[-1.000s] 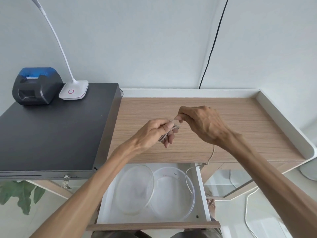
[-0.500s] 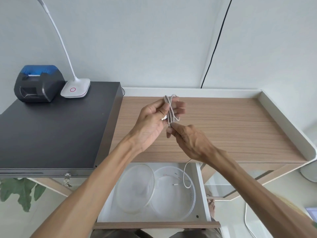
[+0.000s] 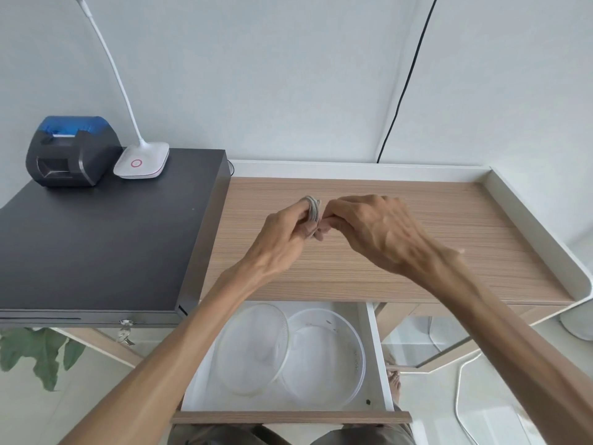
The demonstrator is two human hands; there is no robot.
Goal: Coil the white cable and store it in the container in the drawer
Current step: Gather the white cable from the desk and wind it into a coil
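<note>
The white cable is wound in several loops around the fingers of my left hand, held above the wooden desk top. My right hand is right beside it, its fingertips pinching the cable at the coil. No loose end hangs down any more. Below, the white drawer stands pulled out. Inside it sits a round clear container on the right, with its clear lid leaning on the container's left rim.
A black box stands on the left with a printer and a white lamp base on it. The desk has a raised white rim at the back and right. Another white cord lies on the floor at the right.
My right hand has risen from below the coil to its right side. The loose tail that hung into the drawer has been wound up. Both hands sit slightly higher over the desk.
</note>
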